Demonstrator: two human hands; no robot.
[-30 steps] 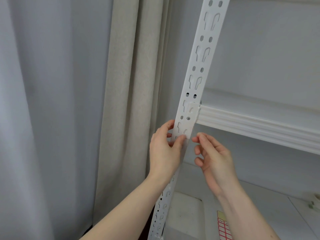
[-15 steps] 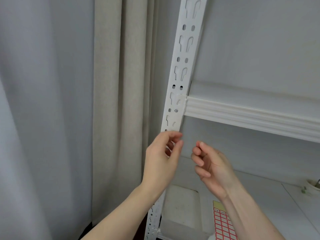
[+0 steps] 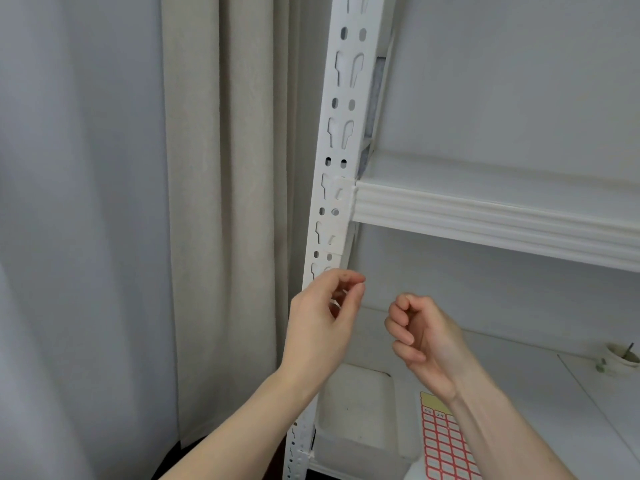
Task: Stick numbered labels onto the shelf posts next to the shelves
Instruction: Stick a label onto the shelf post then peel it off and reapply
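Observation:
The white slotted shelf post [image 3: 341, 133] runs up the middle of the view, tilted slightly. A white shelf beam [image 3: 485, 216] joins it on the right through a bracket. My left hand [image 3: 322, 323] is in front of the post just below that joint, thumb and forefinger tips pinched together; I see no label between them. My right hand [image 3: 422, 337] hovers to the right, clear of the post, its fingers curled in loosely around nothing visible. A label sheet [image 3: 443, 441] with a red grid lies on the lower shelf under my right forearm.
A beige curtain [image 3: 225, 202] and a grey curtain [image 3: 69, 202] hang left of the post. A white tub [image 3: 356, 410] sits on the lower shelf [image 3: 540, 393] beside the label sheet. A small white cup [image 3: 620, 358] stands at the far right.
Both hands have come off the post and now sit lower. My right fingers have curled in. The view has shifted, so the post and beam appear higher.

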